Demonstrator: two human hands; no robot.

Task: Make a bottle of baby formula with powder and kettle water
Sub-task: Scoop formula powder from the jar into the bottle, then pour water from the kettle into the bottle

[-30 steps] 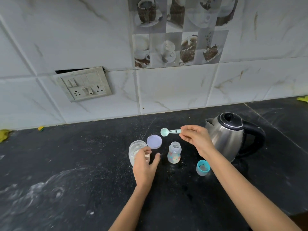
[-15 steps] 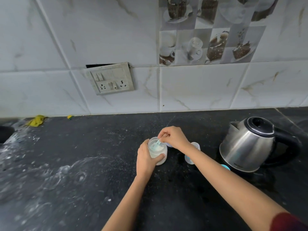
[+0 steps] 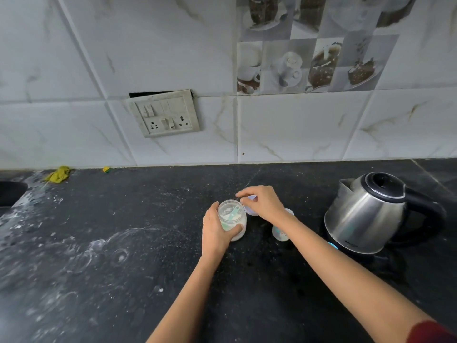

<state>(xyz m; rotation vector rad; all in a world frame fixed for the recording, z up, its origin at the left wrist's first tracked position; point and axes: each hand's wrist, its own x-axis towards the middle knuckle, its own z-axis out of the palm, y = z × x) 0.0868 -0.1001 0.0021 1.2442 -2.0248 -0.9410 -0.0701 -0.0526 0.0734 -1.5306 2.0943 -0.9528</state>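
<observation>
A clear powder jar with white formula stands on the black counter, and my left hand grips it from the left. The pale green scoop lies inside the jar on the powder. Just right of the jar, my right hand curls over the lavender jar lid and holds it by its edge. The small baby bottle stands open behind my right forearm, partly hidden. A steel kettle with a black handle sits to the right.
The blue bottle cap peeks out by the kettle's base. A switch and socket plate hangs on the tiled wall. Yellow scraps lie at the counter's back left, beside a dark sink edge. White powder smears mark the left counter.
My right hand dipped the scoop into the jar, left it lying there and moved right onto the lavender lid. My left hand closed round the jar and stays there.
</observation>
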